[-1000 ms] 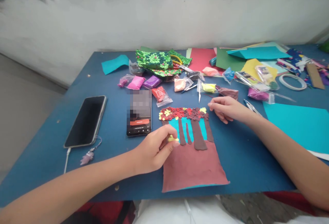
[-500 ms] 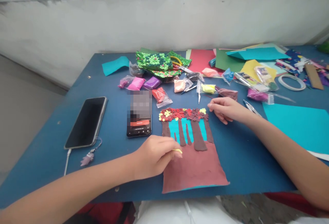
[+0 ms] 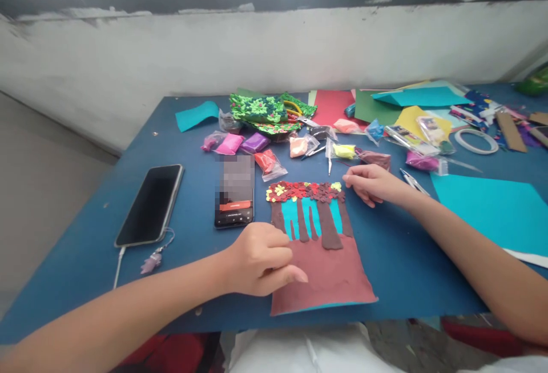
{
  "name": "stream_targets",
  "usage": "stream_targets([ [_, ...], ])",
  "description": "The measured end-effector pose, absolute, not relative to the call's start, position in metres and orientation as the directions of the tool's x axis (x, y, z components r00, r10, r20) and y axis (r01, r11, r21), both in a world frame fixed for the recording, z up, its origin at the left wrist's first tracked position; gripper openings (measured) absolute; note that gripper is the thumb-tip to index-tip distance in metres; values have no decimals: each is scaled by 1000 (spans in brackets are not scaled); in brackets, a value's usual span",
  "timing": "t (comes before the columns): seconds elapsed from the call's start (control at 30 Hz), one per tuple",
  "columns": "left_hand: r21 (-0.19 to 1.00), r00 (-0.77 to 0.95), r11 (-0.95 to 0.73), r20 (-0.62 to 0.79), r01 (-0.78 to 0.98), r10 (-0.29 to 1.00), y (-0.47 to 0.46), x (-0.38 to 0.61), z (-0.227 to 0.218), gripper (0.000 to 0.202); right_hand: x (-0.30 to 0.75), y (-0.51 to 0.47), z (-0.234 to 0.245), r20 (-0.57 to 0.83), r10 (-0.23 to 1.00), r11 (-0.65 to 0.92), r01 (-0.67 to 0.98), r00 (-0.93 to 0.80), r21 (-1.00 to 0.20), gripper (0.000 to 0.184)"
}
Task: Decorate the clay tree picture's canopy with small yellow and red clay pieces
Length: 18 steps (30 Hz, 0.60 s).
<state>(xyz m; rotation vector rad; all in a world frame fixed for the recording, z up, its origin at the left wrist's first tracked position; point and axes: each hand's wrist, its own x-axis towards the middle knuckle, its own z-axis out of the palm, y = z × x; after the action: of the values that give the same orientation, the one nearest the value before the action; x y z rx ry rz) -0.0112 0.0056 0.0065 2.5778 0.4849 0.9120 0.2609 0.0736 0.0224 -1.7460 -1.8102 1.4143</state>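
Observation:
A clay picture (image 3: 329, 273) lies at the near edge of the blue table (image 3: 406, 270). It is a turquoise card with brown ground, brown trunks and a band of red and yellow flowers along the top. My left hand (image 3: 261, 259) rests on the picture's left edge with its fingers curled and the thumb pressed on the brown clay. What it pinches is hidden. My right hand (image 3: 370, 183) lies on the table at the picture's top right corner, fingers curled under, with nothing visible in it.
Two phones lie to the left: one dark with a cable (image 3: 150, 204), one lit (image 3: 235, 190). Small bags of coloured clay (image 3: 265, 161), green clay pieces (image 3: 259, 109), coloured paper sheets (image 3: 492, 207), a tape roll (image 3: 476, 140) and a metal tool (image 3: 413, 181) crowd the far and right side.
My left hand moved from the picture's upper left toward me onto the brown ground. The yellow clay bit it pinched is no longer visible. The right hand stayed put.

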Motion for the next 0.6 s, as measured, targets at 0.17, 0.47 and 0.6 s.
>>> stream_targets([
  [0.17, 573, 683, -796, 503, 195, 529, 3, -12, 7, 35, 262, 72, 19, -347, 902, -86, 680, -257, -728, 22],
  [0.47, 733, 593, -625, 386, 268, 707, -4, -8, 7, 5, 220, 15, 30, 116, 887, 436, 729, -446, -528, 27],
  [0.6, 844, 564, -491, 302, 217, 768, -10, -4, 8, 14, 207, -11, 32, 474, 358, 875, 466, -805, 130, 22],
])
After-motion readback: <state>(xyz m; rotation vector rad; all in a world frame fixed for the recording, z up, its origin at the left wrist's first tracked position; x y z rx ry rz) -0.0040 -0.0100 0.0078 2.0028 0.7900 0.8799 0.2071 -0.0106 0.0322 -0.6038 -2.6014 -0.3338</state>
